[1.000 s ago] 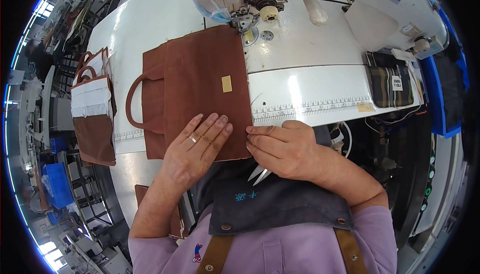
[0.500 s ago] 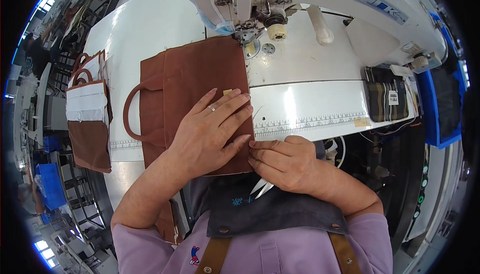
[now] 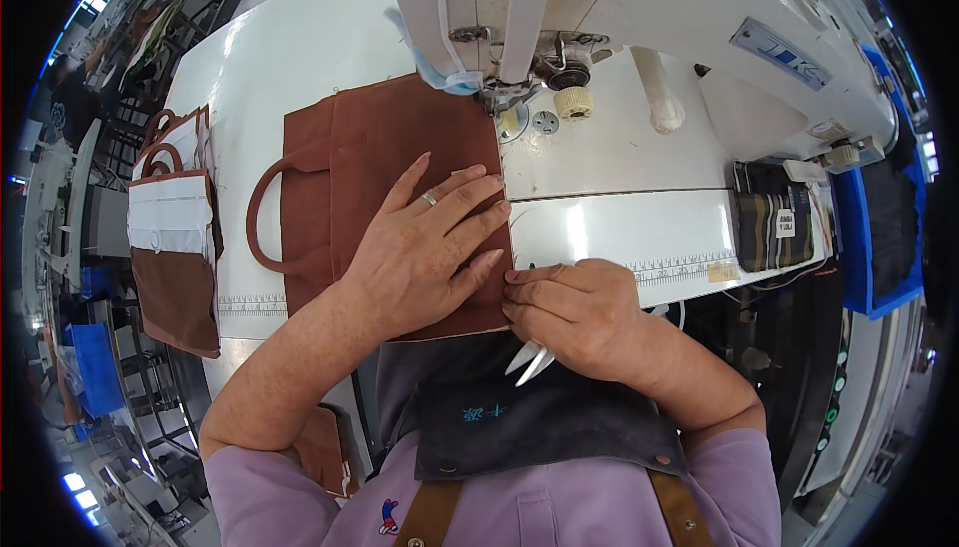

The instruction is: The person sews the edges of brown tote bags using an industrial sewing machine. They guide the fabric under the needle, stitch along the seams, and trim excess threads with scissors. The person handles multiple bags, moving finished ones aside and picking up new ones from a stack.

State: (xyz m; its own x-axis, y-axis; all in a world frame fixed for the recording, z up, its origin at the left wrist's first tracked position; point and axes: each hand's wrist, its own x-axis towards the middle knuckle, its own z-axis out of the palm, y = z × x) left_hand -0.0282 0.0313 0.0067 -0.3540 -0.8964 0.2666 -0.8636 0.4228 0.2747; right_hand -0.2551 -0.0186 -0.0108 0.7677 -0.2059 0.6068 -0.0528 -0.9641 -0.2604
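Observation:
A brown fabric bag piece (image 3: 420,117) with a looped handle (image 3: 258,209) on its left lies on the white sewing table, its far right corner at the presser foot (image 3: 506,99). My left hand (image 3: 425,247), a ring on one finger, rests flat on it with the fingers spread. At the near right edge, my right hand (image 3: 579,312) pinches the fabric between thumb and fingertips. Small scissors (image 3: 529,362) are tucked in that same hand, blades sticking out below toward the apron (image 3: 539,427).
The sewing machine (image 3: 679,37) spans the far side. More brown and white bag pieces (image 3: 175,247) hang at the table's left. A striped fabric pouch (image 3: 774,212) lies at the right, near a blue bin (image 3: 879,237). A ruler strip (image 3: 679,269) runs along the near edge.
The bag piece and both hands have moved slightly away from me along the table, toward the machine. The view has shifted, so the machine appears lower and farther right. Both grips look the same.

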